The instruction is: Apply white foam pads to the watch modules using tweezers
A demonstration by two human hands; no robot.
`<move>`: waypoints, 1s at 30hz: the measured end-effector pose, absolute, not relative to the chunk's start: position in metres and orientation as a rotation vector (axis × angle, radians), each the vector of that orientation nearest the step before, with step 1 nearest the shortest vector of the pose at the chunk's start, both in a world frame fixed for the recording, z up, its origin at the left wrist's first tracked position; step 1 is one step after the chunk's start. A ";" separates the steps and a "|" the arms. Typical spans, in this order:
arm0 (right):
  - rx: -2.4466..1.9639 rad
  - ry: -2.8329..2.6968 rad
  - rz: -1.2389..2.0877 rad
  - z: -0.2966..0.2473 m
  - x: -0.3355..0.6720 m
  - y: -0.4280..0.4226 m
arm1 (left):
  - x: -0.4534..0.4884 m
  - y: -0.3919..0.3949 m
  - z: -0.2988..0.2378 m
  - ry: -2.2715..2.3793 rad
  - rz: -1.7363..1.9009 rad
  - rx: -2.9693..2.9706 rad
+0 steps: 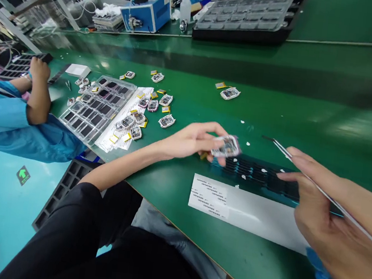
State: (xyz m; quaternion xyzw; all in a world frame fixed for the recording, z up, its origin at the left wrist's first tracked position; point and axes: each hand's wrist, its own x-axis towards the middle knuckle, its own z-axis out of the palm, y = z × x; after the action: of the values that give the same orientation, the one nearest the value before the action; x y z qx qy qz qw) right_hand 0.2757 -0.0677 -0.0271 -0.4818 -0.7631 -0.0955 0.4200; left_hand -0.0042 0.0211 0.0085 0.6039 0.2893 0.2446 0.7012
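Head view, device [228, 147] in left hand [197, 139], gap before tool [283, 149]

The tabletop [190, 104] is brightly lit, with soft glare spread toward its right edge; its far side is crossed by a dark band; the held device [227, 147] is slightly blurred.

Glossy green bench [337, 107], turquoise floor [2, 201] — yellow-striped
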 end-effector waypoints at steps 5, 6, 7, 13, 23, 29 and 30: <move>-1.161 -1.912 -0.369 -0.018 0.272 -0.068 | -0.008 0.009 0.031 0.354 0.709 1.108; -1.185 -1.902 -0.352 -0.018 0.271 -0.070 | -0.007 0.013 0.030 0.467 0.783 1.043; -1.204 -1.903 -0.335 -0.017 0.271 -0.071 | -0.005 0.018 0.026 0.608 0.822 0.970; -1.065 -2.093 -0.238 -0.012 0.264 -0.083 | 0.008 0.032 0.001 0.932 0.754 0.754; -0.991 -2.410 -0.222 0.006 0.252 -0.086 | 0.022 0.009 -0.008 0.985 0.881 0.812; -0.964 -2.373 -0.272 -0.008 0.248 -0.082 | 0.024 0.002 -0.003 0.999 0.875 0.776; -0.961 -2.394 -0.264 -0.009 0.247 -0.082 | 0.024 0.001 -0.003 0.988 0.867 0.786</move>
State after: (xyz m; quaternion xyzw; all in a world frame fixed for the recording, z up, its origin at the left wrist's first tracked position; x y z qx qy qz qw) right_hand 0.2473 -0.0819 -0.0087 -0.3568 -0.8887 -0.0980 0.2708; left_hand 0.0242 0.0010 -0.0032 0.3559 0.4469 0.3924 0.7208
